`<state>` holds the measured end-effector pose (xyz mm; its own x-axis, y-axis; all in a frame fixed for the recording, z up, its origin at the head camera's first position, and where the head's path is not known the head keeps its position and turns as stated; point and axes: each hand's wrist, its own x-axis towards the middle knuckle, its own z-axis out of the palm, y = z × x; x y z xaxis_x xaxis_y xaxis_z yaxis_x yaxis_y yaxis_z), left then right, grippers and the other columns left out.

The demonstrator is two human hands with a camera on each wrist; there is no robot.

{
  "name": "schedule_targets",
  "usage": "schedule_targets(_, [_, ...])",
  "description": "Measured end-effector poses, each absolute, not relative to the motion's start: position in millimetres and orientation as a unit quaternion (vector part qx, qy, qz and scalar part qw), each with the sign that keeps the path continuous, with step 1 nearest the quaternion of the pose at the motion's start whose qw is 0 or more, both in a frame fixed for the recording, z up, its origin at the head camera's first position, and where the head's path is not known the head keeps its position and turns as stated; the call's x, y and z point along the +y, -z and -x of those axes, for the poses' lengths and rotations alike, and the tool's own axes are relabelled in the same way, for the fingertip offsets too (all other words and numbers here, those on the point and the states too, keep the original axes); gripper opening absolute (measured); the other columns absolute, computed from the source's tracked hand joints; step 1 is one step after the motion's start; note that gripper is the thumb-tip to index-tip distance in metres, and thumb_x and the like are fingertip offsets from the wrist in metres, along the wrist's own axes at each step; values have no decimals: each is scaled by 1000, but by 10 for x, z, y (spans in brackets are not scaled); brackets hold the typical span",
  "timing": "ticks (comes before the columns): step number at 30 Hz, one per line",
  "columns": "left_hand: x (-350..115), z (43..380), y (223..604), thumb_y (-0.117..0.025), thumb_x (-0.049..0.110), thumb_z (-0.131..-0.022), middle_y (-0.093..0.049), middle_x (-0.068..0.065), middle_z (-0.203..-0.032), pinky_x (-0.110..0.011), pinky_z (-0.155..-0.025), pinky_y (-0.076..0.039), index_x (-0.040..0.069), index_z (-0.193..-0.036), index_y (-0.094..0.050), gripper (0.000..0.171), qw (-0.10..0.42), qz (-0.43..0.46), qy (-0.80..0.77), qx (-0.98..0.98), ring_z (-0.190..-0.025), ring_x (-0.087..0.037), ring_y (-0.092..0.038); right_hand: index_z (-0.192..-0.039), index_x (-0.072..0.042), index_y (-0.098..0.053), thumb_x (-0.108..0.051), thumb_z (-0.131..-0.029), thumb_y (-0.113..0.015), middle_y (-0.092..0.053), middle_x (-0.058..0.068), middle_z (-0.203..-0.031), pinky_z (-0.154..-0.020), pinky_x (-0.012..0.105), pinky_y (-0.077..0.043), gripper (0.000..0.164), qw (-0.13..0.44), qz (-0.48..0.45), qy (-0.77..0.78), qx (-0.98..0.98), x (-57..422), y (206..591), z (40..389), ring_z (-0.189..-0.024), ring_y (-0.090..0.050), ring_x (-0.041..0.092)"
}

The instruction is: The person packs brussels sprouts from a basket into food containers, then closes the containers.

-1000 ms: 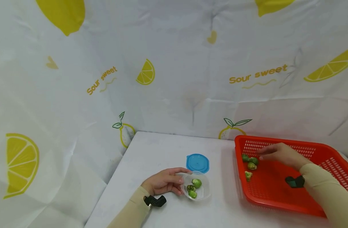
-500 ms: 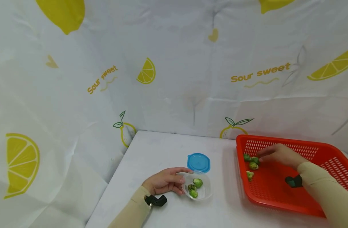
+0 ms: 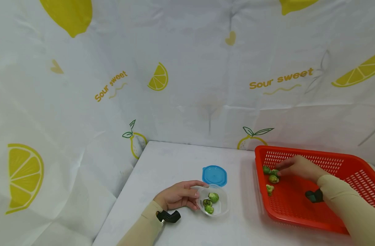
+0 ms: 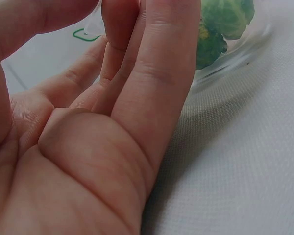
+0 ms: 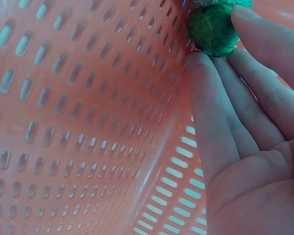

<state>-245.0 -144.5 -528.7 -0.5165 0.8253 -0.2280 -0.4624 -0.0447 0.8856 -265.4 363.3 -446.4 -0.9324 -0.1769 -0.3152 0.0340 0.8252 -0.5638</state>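
Note:
My left hand [image 3: 178,196] holds a small clear plastic container [image 3: 223,204] by its left rim, thumb and fingers at the edge. Inside it lie three Brussels sprouts [image 3: 213,197]; some also show through the wall in the left wrist view, beyond the fingers [image 4: 161,73]. Over at the right, my right hand [image 3: 298,168] reaches into a red plastic basket [image 3: 298,218]. Its thumb and fingertips pinch a green Brussels sprout [image 5: 213,30], seen at the top of the right wrist view. More sprouts [image 3: 273,178] lie beside it along the basket's left side.
A blue lid [image 3: 214,175] lies flat on the white table [image 3: 172,164] just behind the container. A white lemon-print sheet [image 3: 187,85] stands behind and to the left. The basket's slotted walls rise around the right hand.
The right hand's fingertips have come in onto a sprout from a small gap beside it. The left hand and container hold their place, while the view shifts slightly.

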Motion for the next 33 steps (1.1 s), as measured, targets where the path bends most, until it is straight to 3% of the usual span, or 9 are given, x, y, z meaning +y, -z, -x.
schedule_targets(33, [-1453, 2436, 5254, -64, 13, -107, -77, -4, -93, -31, -86, -67, 14, -160, -51, 54, 453, -183, -702, 518, -90, -15, -80, -133, -2, -75, -31, -95, -83, -77, 20, -128, -99, 62, -58, 48, 180, 38, 297, 937, 3554, 4423, 2638, -116, -66, 32])
